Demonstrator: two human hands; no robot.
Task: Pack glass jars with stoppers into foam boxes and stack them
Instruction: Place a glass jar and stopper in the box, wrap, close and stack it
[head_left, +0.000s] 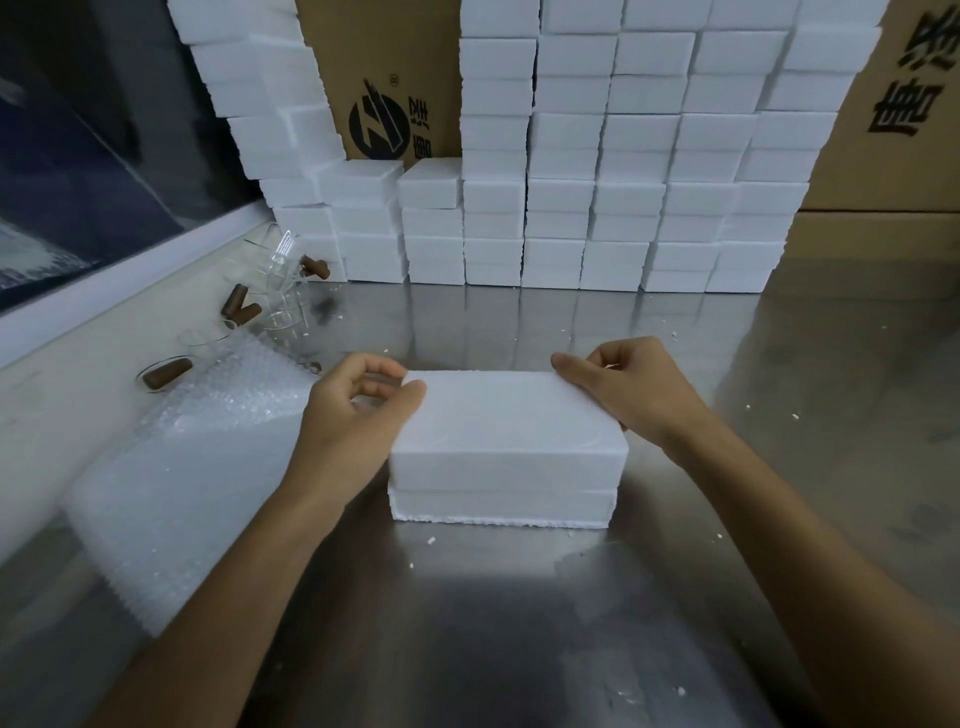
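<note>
- Foam box: closed, lid on base w/ seam showing, sits on steel table center-front; contents hidden.
- Stacked foam boxes form a wall at table's back, all closed; cardboard cartons behind.
- Glass jars lie at left by bubble wrap; brown stoppers among them, one stopper inside a jar.
- Left hand: fingers curled, thumb + fingertips pinching lid's far-left corner.
- Right hand: fingers curled over lid's far-right corner, gripping it.
</note>
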